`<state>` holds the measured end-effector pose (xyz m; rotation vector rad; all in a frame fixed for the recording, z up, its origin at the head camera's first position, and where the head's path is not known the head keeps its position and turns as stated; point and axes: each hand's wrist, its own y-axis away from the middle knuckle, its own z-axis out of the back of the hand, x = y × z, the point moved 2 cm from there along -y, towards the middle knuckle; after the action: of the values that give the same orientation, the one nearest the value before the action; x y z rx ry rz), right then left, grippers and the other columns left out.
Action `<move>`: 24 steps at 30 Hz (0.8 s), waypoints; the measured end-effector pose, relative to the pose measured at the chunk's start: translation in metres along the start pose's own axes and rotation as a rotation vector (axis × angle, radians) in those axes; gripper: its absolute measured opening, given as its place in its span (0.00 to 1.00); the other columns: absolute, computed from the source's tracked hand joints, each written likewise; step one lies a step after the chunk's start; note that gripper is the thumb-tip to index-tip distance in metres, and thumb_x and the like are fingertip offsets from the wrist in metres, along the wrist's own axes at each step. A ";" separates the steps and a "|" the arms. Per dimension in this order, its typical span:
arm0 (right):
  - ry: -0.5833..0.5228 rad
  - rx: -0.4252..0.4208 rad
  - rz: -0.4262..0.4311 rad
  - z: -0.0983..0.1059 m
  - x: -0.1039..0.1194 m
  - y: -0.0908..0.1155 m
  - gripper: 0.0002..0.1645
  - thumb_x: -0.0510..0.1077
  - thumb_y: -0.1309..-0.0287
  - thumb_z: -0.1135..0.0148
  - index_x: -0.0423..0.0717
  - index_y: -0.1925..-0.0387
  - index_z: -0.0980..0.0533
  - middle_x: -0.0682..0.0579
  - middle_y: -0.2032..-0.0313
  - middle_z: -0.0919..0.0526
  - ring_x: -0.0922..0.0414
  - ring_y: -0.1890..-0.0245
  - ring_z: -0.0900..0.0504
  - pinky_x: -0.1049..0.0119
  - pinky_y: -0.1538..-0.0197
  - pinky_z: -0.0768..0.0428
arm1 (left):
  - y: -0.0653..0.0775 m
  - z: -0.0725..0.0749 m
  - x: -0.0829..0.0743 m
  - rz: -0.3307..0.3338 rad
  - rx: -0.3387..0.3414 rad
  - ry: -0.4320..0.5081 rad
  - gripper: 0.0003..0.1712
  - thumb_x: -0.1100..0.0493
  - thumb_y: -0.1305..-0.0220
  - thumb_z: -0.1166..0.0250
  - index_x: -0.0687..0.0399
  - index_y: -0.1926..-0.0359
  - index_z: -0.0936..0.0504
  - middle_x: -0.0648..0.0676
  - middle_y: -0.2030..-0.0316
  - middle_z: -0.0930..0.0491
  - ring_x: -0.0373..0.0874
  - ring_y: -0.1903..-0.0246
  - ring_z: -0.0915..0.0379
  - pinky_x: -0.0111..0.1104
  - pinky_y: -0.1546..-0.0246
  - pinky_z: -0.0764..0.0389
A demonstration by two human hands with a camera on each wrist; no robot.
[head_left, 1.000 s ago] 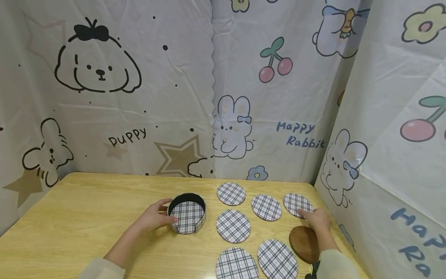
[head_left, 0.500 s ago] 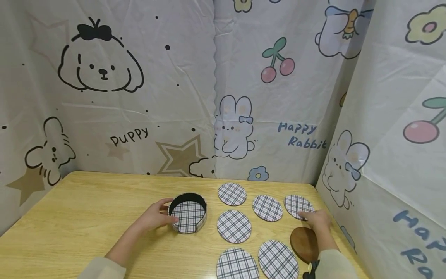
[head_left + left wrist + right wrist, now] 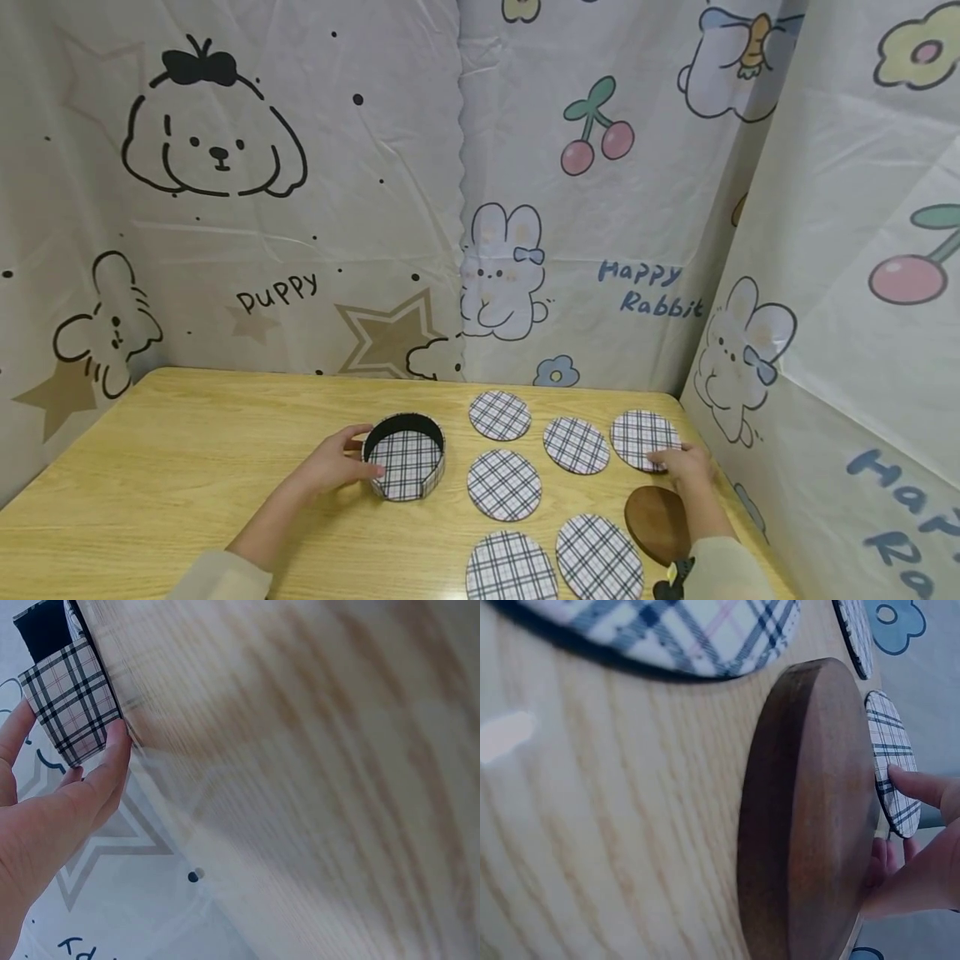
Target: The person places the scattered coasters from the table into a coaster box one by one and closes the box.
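In the head view, my left hand [image 3: 341, 462] grips the side of a round plaid coaster holder [image 3: 405, 467] with a dark inner wall. Its thumb lies at the near side and its fingers reach round the back. The left wrist view shows the holder's plaid outer wall [image 3: 79, 705] between thumb and fingers. Over at the far right, my right hand [image 3: 686, 467] pinches the near right edge of a round plaid coaster [image 3: 643, 437]. The right wrist view has the thumb on that coaster's [image 3: 889, 735] plaid face, with other fingers below its edge.
More plaid coasters lie spread between the hands, among them one at the back [image 3: 499, 415] and one in front [image 3: 598, 557]. A brown wooden disc [image 3: 655, 521] lies just under the right forearm. Printed curtains [image 3: 375, 208] border the wooden table [image 3: 187, 467].
The coaster at my right hand has turned, its check pattern now straighter, and its near edge looks slightly raised. The right hand has shifted a little right. The left hand and holder stay put.
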<state>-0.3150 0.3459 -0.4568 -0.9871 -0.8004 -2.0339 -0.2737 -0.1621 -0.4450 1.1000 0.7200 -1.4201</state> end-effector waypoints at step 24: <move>-0.465 0.129 -0.017 0.003 -0.007 -0.010 0.44 0.26 0.47 0.45 0.29 0.32 0.55 0.39 0.51 0.34 0.64 0.77 0.23 0.72 0.67 0.17 | -0.001 0.000 0.000 -0.006 -0.002 -0.010 0.47 0.63 0.50 0.28 0.67 0.33 0.43 0.77 0.42 0.36 0.68 0.45 0.33 0.45 0.52 0.21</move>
<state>-0.3188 0.3563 -0.4629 -1.4034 -1.1667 -1.7589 -0.2746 -0.1622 -0.4450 1.0890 0.7186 -1.4290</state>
